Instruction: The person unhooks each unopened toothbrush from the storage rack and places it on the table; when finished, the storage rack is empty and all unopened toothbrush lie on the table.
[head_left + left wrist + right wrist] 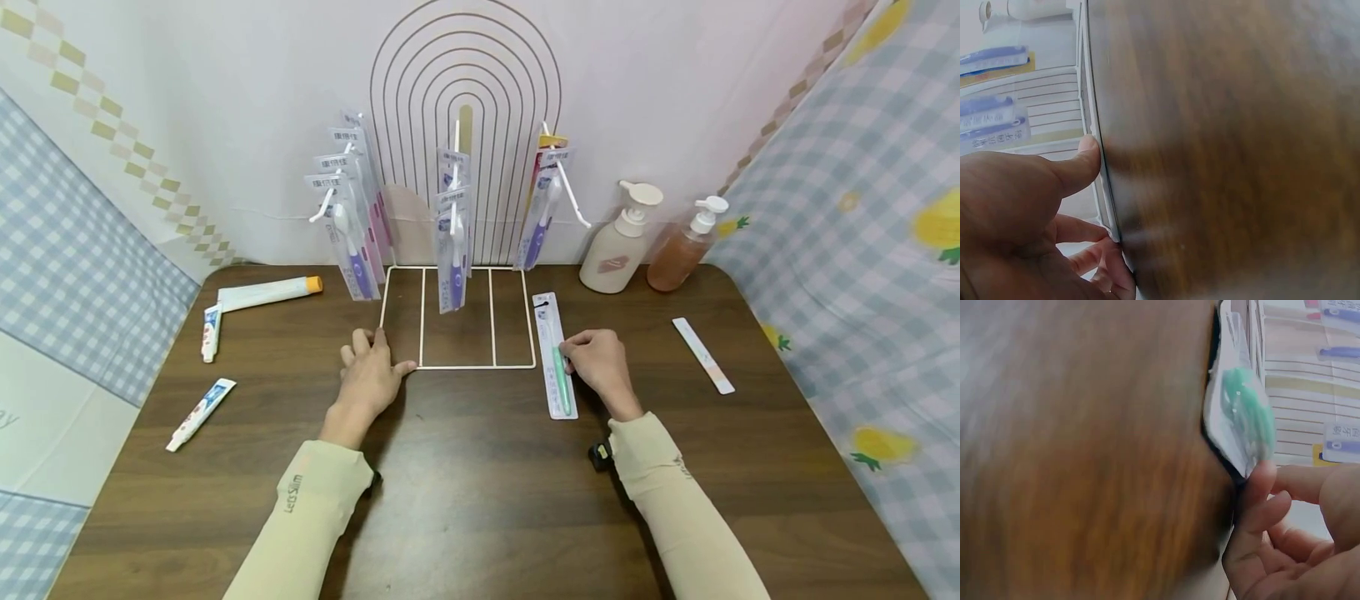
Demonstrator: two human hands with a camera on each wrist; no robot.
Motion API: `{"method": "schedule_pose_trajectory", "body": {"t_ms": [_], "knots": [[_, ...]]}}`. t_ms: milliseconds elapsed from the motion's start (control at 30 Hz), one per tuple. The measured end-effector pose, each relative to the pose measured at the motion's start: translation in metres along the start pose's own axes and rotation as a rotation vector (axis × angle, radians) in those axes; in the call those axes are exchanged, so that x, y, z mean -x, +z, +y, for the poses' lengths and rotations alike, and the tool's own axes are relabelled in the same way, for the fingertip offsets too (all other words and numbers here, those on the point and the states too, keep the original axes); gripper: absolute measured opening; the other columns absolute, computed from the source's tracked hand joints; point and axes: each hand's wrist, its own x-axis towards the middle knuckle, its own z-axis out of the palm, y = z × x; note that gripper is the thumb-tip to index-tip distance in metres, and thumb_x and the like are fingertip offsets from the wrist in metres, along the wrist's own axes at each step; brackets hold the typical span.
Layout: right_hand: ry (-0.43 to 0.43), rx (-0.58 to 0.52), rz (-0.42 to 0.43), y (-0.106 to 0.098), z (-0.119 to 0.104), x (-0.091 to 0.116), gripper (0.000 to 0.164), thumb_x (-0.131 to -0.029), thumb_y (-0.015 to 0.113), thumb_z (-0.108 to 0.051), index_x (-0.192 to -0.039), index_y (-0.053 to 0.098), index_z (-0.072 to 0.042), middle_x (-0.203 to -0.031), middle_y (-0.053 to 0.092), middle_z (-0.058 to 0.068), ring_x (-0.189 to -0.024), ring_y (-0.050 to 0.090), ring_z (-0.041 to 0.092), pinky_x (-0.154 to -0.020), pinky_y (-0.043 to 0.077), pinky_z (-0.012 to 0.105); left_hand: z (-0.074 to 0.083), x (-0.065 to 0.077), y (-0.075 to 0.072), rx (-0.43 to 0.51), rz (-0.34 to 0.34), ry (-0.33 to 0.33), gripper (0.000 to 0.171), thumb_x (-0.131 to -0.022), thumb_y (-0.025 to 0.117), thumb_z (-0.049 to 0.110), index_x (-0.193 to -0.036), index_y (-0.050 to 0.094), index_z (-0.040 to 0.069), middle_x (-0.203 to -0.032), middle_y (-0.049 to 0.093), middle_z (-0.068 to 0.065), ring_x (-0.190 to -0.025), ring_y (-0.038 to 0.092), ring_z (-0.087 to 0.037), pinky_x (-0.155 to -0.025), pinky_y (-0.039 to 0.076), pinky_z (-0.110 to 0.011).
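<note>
My left hand (371, 371) holds the front left corner of a white wire rack (457, 367). Its thumb lies on the front wire and its fingers are at the corner, as the left wrist view shows. To the right of the rack, a packaged toothbrush (557, 358) with a green handle lies on the table. My right hand (596, 362) pinches the right edge of this pack between thumb and fingers. In the right wrist view the green handle (1250, 412) shows through the clear blister, just beyond the fingertips (1264, 476).
Packaged toothbrushes (453, 258) hang from the rack's three hooks. Toothpaste tubes (270, 293) lie on the left. Behind right stand a cream pump bottle (611, 258) and an amber one (675, 258). A narrow white strip (703, 356) lies on the right. Patterned cloth encloses the table.
</note>
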Motion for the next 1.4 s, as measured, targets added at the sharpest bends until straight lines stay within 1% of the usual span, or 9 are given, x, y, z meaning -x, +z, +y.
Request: {"method": "schedule_pose_trajectory", "body": {"t_ms": [433, 667, 800, 867, 967, 1067, 1200, 1267, 1400], "knots": [[0.013, -0.02, 0.022, 0.005, -0.002, 0.001, 0.021, -0.107, 0.074, -0.012, -0.108, 0.086, 0.005, -0.071, 0.077, 0.001, -0.06, 0.065, 0.005, -0.057, 0.051, 0.019, 0.001, 0.003, -0.002, 0.008, -0.008, 0.002, 0.091, -0.115, 0.069, 0.035, -0.177, 0.022, -0.012, -0.17, 0.027, -0.036, -0.138, 0.033, -0.056, -0.102, 0.048, -0.066], [0.005, -0.012, 0.024, 0.006, -0.003, 0.0, 0.022, -0.106, 0.073, -0.012, -0.107, 0.086, 0.005, -0.07, 0.076, 0.0, -0.06, 0.065, 0.004, -0.057, 0.051, 0.019, 0.002, 0.002, -0.003, 0.009, 0.0, -0.001, 0.091, -0.115, 0.069, 0.035, -0.177, 0.022, -0.012, -0.17, 0.027, -0.036, -0.14, 0.033, -0.057, -0.105, 0.047, -0.069], [-0.004, 0.008, 0.033, 0.003, -0.004, -0.001, 0.026, -0.109, 0.071, -0.018, -0.111, 0.085, 0.004, -0.074, 0.078, 0.004, -0.062, 0.066, 0.006, -0.06, 0.05, 0.021, 0.004, 0.003, -0.002, 0.017, -0.005, -0.008, 0.092, -0.115, 0.069, 0.035, -0.177, 0.02, -0.012, -0.171, 0.027, -0.035, -0.14, 0.032, -0.056, -0.107, 0.047, -0.069], [-0.034, 0.016, 0.063, 0.001, -0.008, -0.002, 0.029, -0.112, 0.069, -0.022, -0.114, 0.084, 0.003, -0.081, 0.082, 0.01, -0.064, 0.067, 0.006, -0.062, 0.05, 0.023, 0.006, 0.005, -0.003, 0.011, -0.011, -0.011, 0.092, -0.116, 0.069, 0.035, -0.177, 0.02, -0.012, -0.171, 0.026, -0.035, -0.139, 0.033, -0.055, -0.106, 0.047, -0.068], [-0.137, -0.015, 0.139, -0.003, -0.019, -0.008, 0.031, -0.114, 0.067, -0.024, -0.123, 0.082, 0.002, -0.096, 0.084, 0.02, -0.067, 0.068, 0.007, -0.064, 0.049, 0.022, 0.007, 0.007, -0.004, 0.004, -0.007, -0.014, 0.091, -0.115, 0.069, 0.034, -0.177, 0.021, -0.012, -0.171, 0.026, -0.034, -0.139, 0.034, -0.055, -0.105, 0.048, -0.067], [-0.275, -0.111, 0.211, -0.011, -0.044, -0.016, 0.033, -0.114, 0.067, -0.022, -0.136, 0.078, 0.0, -0.109, 0.083, 0.025, -0.069, 0.068, 0.002, -0.063, 0.05, 0.019, 0.007, 0.007, -0.004, -0.001, -0.004, -0.015, 0.091, -0.115, 0.069, 0.035, -0.177, 0.021, -0.012, -0.171, 0.027, -0.034, -0.138, 0.034, -0.054, -0.104, 0.048, -0.066], [-0.427, -0.222, 0.223, -0.023, -0.079, -0.03, 0.041, -0.114, 0.066, -0.018, -0.15, 0.07, 0.002, -0.121, 0.079, 0.024, -0.071, 0.065, -0.007, -0.063, 0.048, 0.014, 0.004, 0.005, -0.005, 0.013, -0.01, -0.016, 0.092, -0.115, 0.07, 0.035, -0.178, 0.02, -0.011, -0.171, 0.026, -0.035, -0.138, 0.033, -0.055, -0.104, 0.047, -0.066], [-0.459, -0.248, 0.202, -0.029, -0.093, -0.036, 0.044, -0.114, 0.066, -0.016, -0.153, 0.066, 0.004, -0.126, 0.075, 0.023, -0.074, 0.065, -0.006, -0.064, 0.047, 0.013, 0.003, 0.004, -0.004, 0.016, -0.018, -0.014, 0.093, -0.115, 0.069, 0.036, -0.178, 0.019, -0.011, -0.172, 0.025, -0.035, -0.138, 0.033, -0.055, -0.104, 0.047, -0.066], [-0.466, -0.262, 0.189, -0.04, -0.113, -0.045, 0.044, -0.113, 0.068, -0.014, -0.153, 0.066, 0.004, -0.133, 0.068, 0.022, -0.076, 0.065, -0.003, -0.063, 0.049, 0.012, 0.0, 0.002, -0.002, 0.022, -0.017, -0.002, 0.093, -0.115, 0.069, 0.036, -0.178, 0.019, -0.011, -0.171, 0.026, -0.035, -0.138, 0.033, -0.056, -0.103, 0.047, -0.067]]}}
